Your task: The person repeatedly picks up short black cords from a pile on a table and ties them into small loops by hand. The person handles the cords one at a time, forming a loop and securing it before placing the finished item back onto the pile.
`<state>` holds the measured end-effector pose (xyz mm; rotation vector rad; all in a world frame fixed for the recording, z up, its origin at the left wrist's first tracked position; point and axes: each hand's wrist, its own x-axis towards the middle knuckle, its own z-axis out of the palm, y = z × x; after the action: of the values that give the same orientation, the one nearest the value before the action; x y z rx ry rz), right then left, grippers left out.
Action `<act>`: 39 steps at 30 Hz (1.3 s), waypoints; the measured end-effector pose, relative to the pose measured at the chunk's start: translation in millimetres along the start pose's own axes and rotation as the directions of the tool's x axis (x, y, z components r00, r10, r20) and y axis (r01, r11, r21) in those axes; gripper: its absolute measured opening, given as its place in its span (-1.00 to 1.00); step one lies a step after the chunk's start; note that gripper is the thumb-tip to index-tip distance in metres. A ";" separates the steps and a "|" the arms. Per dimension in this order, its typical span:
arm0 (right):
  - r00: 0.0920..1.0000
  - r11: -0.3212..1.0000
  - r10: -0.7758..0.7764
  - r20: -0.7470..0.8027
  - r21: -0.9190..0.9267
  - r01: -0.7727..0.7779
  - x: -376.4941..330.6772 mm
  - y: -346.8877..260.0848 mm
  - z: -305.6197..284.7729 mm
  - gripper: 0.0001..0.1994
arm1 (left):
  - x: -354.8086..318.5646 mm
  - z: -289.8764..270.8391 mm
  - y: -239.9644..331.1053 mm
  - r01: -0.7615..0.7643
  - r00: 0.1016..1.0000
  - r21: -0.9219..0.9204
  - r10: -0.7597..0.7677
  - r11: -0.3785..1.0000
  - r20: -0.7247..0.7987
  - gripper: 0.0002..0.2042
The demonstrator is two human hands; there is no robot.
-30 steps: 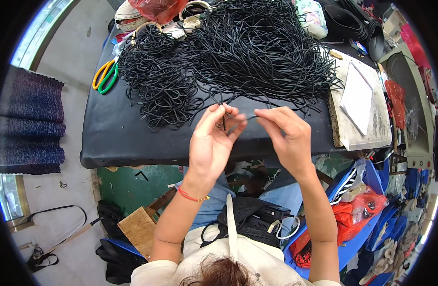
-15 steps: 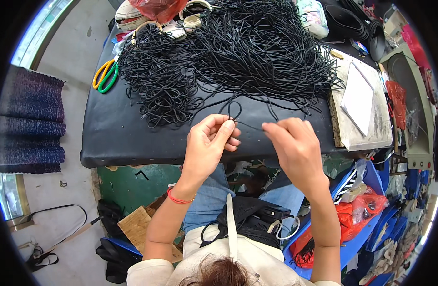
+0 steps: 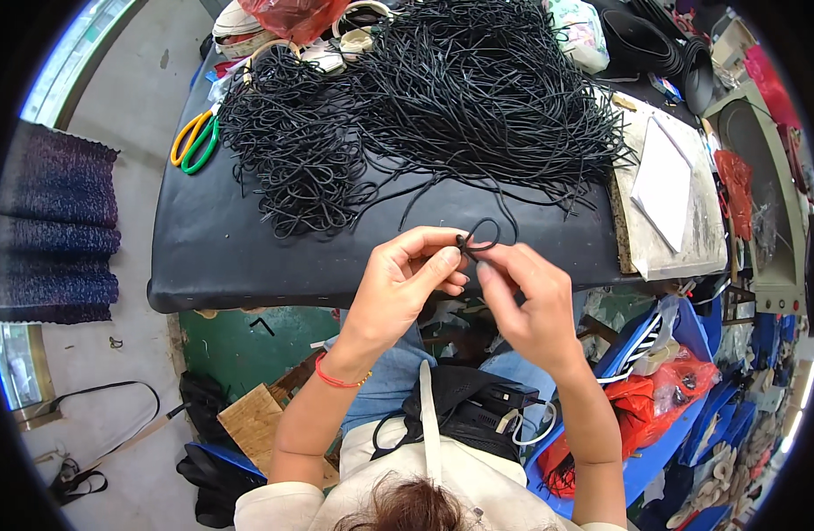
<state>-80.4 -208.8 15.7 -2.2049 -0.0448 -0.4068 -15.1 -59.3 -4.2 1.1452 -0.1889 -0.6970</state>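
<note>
Between thumb and forefinger, my left hand point(image 3: 411, 276) pinches a thin black cord point(image 3: 486, 221) where it crosses itself. A small round loop of the cord stands up beyond the fingertips. My right hand point(image 3: 532, 296) has its thumb and forefinger close together at the loop's right side, gripping the cord there. Both hands are held near each other over the front edge of the black-covered table point(image 3: 247, 274). Beyond them lie a big heap of loose black cords point(image 3: 486, 97) and, left of it, a smaller pile of looped cords point(image 3: 292, 142).
Scissors with orange and green handles point(image 3: 197, 142) lie at the table's left. On the right are a worn board point(image 3: 632, 221) and a white sheet point(image 3: 663, 186). A blue bin point(image 3: 632, 482) holding red plastic bags point(image 3: 655, 403) stands low at my right.
My right hand has come leftward and inward to the loop, having been apart with a stretch of cord drawn out. My left hand and the loop have shifted slightly right and nearer.
</note>
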 end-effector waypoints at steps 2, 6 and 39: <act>0.978 0.953 0.185 0.093 0.225 -0.201 -7.5 -3.2 0.4 -0.81 | -0.6 0.3 -0.6 0.003 1.000 -0.016 -0.003 1.000 -0.004 -0.74; 0.911 0.651 0.270 0.313 0.638 -0.412 -9.2 -0.3 -6.4 -0.80 | -2.5 1.9 -1.1 0.040 0.999 -0.108 -0.037 0.993 0.035 -0.76; 0.875 0.655 0.473 0.102 0.624 -0.426 2.5 6.3 4.3 -0.86 | -15.6 19.1 -1.5 -0.062 0.998 0.170 0.065 0.984 -0.013 -0.61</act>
<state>-75.8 -209.7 9.3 -1.4492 0.3598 -0.1452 -37.0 -65.1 5.8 1.3018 -0.2722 -0.6225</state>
